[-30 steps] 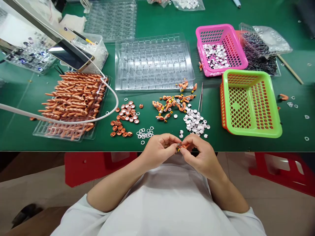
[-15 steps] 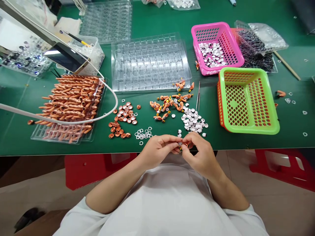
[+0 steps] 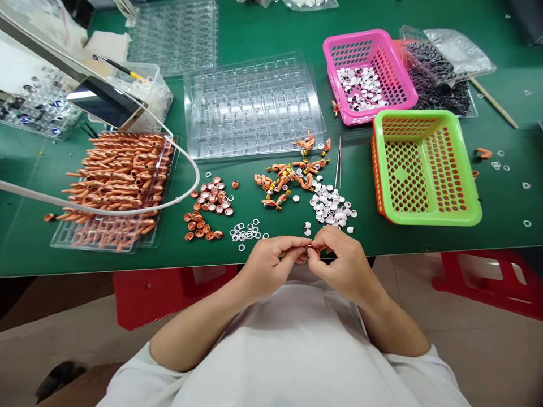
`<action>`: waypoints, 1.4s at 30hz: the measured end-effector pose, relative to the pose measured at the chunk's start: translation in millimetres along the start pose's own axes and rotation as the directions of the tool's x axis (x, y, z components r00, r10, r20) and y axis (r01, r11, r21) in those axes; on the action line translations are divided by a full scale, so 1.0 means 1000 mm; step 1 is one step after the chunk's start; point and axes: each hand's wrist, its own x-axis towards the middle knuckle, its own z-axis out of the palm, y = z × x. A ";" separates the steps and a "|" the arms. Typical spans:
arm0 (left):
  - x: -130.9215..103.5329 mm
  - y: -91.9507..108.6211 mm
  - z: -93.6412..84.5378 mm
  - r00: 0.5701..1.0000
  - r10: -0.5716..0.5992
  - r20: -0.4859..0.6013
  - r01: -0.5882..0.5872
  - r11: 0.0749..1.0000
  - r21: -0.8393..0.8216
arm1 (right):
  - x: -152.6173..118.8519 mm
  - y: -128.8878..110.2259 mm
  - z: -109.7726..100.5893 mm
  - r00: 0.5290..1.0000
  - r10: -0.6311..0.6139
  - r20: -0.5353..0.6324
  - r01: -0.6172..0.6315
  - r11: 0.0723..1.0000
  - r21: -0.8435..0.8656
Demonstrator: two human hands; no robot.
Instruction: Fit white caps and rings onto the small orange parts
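Observation:
At the table's front edge, my left hand (image 3: 271, 261) and my right hand (image 3: 344, 261) meet fingertip to fingertip. Both pinch one small orange part (image 3: 312, 247), mostly covered by the fingers, so its exact kind is unclear. Just beyond lie small white round caps (image 3: 333, 204) and a scatter of thin clear rings (image 3: 246, 232). Farther out is a pile of curved orange pieces with gold tabs (image 3: 285, 180). Copper-coloured round shells (image 3: 215, 196) are grouped to the left. A pair of tweezers (image 3: 338, 167) lies behind the white caps.
A green basket (image 3: 470, 209) and a pink basket (image 3: 360, 120) stand at right. Clear moulded trays (image 3: 254, 107) lie behind the loose parts. On the left, orange stems fill a tray (image 3: 68, 234) under a white cable (image 3: 197, 175) and a mounted phone (image 3: 106, 102).
The small part has turned between my fingertips; its round face showed before and is now mostly hidden. Both hands stay together in nearly the same place. The view has shifted slightly.

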 end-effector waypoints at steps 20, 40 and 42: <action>0.002 0.009 -0.004 0.985 -0.169 0.025 0.170 0.956 -0.237 | 0.001 0.010 -0.013 0.974 0.106 0.199 -0.164 0.938 0.306; 0.012 0.004 0.001 0.971 -0.235 0.041 0.223 0.828 -0.515 | -0.015 0.020 0.006 0.904 -0.361 -0.228 0.321 0.927 -0.195; 0.011 0.003 0.001 0.977 -0.207 0.049 0.203 0.835 -0.512 | -0.014 0.018 0.008 0.914 -0.334 -0.233 0.303 0.940 -0.156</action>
